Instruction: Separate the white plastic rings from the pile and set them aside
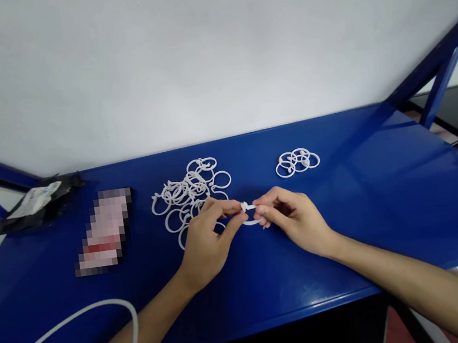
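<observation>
Between my two hands is a white plastic ring point(253, 222) with a clasp at its top, held just above the blue table. My left hand point(210, 236) pinches its left side between thumb and fingers. On the other side, the thumb and fingers of my right hand point(291, 214) close on the ring near the clasp. A loose pile of similar white rings point(175, 219) lies beyond and to the left of my left hand, which partly covers it. A smaller group of overlapping rings point(287, 175) rests beyond my right hand.
The blue table point(383, 190) backs onto a pale wall. At left lie a pixelated flat object point(105, 227) and a black plastic bag point(43, 201) with a white label. A white cable point(82, 309) loops over my left forearm. Blue frame bars point(441, 84) rise at both sides.
</observation>
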Available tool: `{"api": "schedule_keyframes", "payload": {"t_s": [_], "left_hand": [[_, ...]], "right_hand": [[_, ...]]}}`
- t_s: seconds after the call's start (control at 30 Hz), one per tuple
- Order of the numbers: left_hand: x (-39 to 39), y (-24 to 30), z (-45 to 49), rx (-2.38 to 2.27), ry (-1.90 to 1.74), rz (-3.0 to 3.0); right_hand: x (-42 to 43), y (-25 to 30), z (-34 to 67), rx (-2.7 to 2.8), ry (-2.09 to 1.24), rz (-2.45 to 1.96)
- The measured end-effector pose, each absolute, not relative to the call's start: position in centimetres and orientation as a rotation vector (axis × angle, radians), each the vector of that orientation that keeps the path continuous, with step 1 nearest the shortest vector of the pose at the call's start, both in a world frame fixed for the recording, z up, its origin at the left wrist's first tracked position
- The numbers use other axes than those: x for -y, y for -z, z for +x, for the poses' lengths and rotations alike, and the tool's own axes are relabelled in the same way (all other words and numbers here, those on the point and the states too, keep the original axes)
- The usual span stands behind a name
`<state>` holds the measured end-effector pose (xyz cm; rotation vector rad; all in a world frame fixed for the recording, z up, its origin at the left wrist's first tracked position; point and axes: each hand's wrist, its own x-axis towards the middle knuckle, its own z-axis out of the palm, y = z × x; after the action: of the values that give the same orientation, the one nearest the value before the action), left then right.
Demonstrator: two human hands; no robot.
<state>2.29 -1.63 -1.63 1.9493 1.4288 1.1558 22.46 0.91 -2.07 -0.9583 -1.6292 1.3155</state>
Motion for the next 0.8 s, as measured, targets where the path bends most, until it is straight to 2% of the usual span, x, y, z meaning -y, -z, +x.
{"api": "schedule_keyframes", "payload": {"t_s": [0.4,0.6,0.7,0.8], "left_hand": [[2.0,2.2,2.6,-1.337,-1.281,2.277],[1.4,2.0,2.3,-1.339,-1.217,2.488],[0.6,1.8,1.8,-1.428,-1.139,2.591],[-0.6,2.0,1.1,-1.598,-1.034,2.61]], "right_hand": [[-0.4,1.9,22.9,1.949,-1.123,-0.837],[-1.1,0.6,23.0,2.049,-1.016,-0.905],[-3.2,-0.1,24.5,2.158,-0.812,-0.872],[-6.2,-0.3,27.0,2.281,-0.417,-0.945]]}}
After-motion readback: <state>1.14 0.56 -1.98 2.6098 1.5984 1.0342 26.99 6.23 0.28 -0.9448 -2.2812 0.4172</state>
